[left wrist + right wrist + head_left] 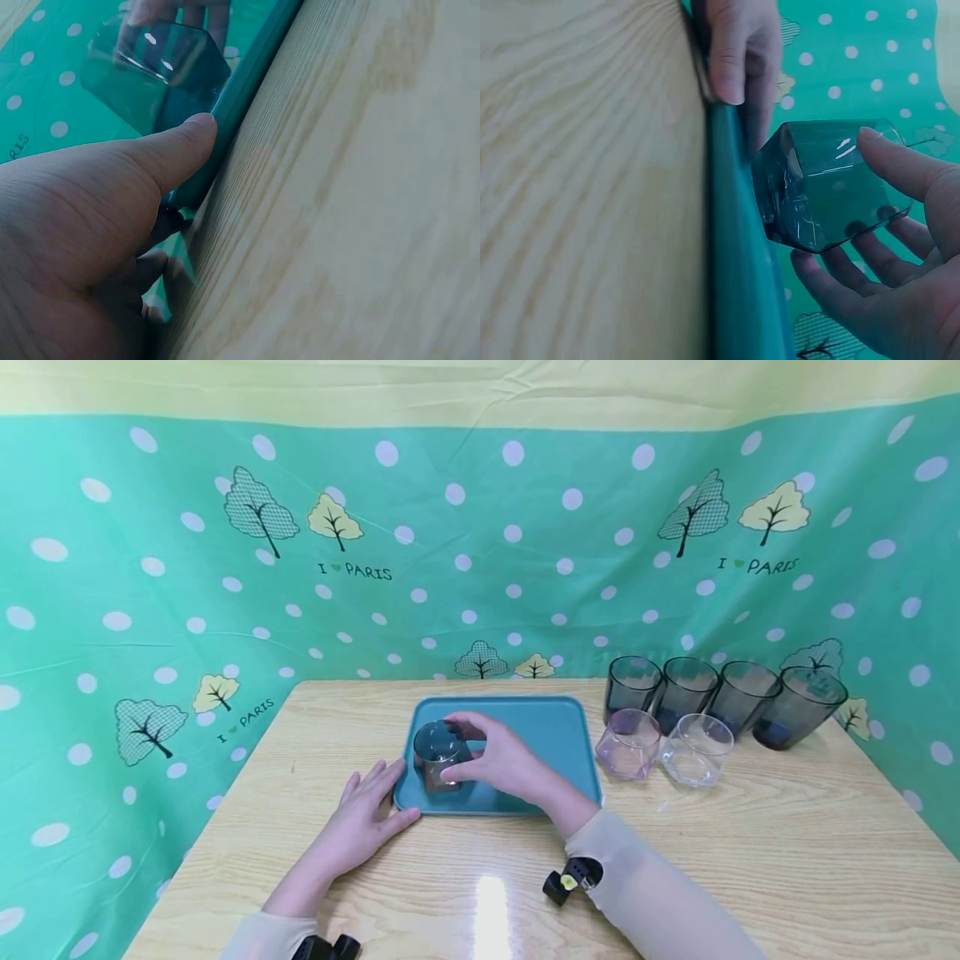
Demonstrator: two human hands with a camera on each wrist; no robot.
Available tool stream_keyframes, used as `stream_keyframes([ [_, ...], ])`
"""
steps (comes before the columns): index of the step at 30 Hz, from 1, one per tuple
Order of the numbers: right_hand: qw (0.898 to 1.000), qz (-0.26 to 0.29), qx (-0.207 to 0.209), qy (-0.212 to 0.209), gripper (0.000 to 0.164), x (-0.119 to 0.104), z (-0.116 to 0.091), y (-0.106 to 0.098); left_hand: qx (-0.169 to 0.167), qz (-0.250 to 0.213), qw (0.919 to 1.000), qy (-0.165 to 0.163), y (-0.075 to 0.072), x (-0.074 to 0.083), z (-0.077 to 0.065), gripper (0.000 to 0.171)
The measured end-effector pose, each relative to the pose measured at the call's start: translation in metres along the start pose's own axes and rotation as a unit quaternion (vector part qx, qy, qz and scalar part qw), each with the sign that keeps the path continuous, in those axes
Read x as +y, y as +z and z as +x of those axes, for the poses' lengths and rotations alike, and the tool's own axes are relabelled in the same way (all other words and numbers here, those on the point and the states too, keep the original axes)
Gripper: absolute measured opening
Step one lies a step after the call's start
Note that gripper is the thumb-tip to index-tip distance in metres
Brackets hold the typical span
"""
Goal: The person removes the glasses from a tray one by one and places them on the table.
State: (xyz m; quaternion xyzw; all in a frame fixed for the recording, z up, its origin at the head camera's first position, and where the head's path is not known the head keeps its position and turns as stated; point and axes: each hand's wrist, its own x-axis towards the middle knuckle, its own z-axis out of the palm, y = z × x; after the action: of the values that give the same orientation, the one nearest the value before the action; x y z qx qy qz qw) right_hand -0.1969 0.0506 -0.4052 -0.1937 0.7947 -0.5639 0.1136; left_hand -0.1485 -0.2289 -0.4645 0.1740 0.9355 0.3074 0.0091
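Note:
A short smoky glass point(439, 757) with an angular base is at the left part of the blue tray point(536, 752). My right hand point(504, 758) grips it from the right, thumb on the near side and fingers round the far side. In the right wrist view the glass point(829, 187) shows between thumb and fingers, its base close to the tray. My left hand point(363, 818) rests at the tray's front left corner, fingers fairly straight along the left side. Its thumb point(187, 146) touches the front rim in the left wrist view.
Several tall dark glasses point(686, 689) stand in a row at the back right of the wooden table point(675, 877). Before them are a pinkish short glass point(628, 747) and a clear short glass point(697, 753), close to the tray's right side. A green patterned cloth point(420, 543) hangs behind.

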Motion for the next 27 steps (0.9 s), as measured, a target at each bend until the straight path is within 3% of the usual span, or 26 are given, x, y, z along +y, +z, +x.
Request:
stream_keyframes([
  [13,0.999,-0.035,0.024,-0.018,0.079,-0.037,-0.029,-0.037,0.005,-0.005,1.0000,0.002,0.000,0.000,-0.001,0.088],
  [22,0.999,-0.029,0.038,0.001,0.080,-0.051,-0.060,-0.073,0.004,-0.005,0.9999,0.009,0.000,0.000,-0.001,0.088],
  [27,0.997,-0.054,0.057,0.018,0.081,-0.053,-0.078,-0.094,0.004,-0.007,0.9999,0.011,0.001,-0.002,-0.001,0.089],
])
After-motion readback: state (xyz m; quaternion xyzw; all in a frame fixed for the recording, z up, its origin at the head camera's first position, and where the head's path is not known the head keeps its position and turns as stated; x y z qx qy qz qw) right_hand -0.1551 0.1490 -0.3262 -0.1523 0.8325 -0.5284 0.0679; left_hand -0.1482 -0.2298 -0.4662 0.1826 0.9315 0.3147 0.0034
